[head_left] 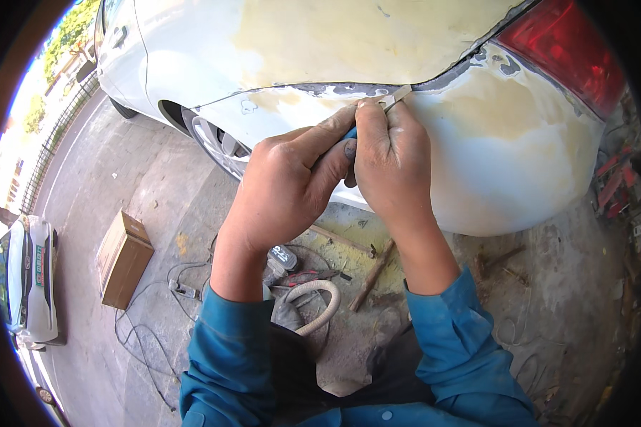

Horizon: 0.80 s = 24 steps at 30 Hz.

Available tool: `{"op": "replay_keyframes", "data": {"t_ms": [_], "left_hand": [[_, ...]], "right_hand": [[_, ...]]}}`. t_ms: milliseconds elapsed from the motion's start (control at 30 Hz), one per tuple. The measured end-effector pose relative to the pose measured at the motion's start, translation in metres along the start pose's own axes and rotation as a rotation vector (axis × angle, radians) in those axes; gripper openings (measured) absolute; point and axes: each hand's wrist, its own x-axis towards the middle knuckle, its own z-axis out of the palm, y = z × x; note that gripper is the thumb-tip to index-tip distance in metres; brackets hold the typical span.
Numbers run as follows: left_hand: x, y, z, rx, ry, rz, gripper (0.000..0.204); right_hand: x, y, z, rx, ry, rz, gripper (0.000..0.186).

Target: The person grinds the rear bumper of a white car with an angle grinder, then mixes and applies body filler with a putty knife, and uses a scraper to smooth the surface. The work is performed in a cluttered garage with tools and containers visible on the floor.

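A white car's rear corner (470, 171), with yellowish filler patches and bare grey spots, fills the upper part of the view. Both of my hands meet at the seam (335, 89) between its body panel and bumper. My left hand (285, 178) is closed around a thin-bladed tool with a blue handle (350, 133). Beside it, my right hand (394, 160) is closed too, its fingers pinching the same tool near the flat pale blade (397, 97). The blade lies at the seam, where the paint edge is chipped. Fingers hide most of the handle.
The red tail light (563, 53) sits right of the seam, the rear wheel (217, 142) left. Below my arms lie a pale hose (327, 306), a battery tool (283, 260), sticks (372, 275) and cables (139, 341). A cardboard box (126, 260) and another car (32, 277) stand left.
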Motion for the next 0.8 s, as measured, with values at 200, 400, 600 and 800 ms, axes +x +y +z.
{"op": "replay_keyframes", "data": {"t_ms": [200, 400, 600, 800], "left_hand": [[0.003, 0.007, -0.002, -0.069, -0.048, -0.074, 0.040], [0.004, 0.004, -0.003, 0.006, -0.031, 0.009, 0.038], [0.005, 0.004, -0.003, 0.040, -0.020, 0.018, 0.039], [0.004, 0.001, -0.002, 0.063, 0.004, 0.002, 0.039]], "right_hand": [[0.001, -0.005, -0.004, 0.010, -0.018, 0.032, 0.032], [-0.003, -0.008, -0.002, 0.047, 0.000, 0.081, 0.033], [-0.001, -0.010, -0.003, 0.068, -0.021, 0.067, 0.034], [0.001, -0.006, 0.003, 0.082, -0.026, 0.063, 0.036]]}}
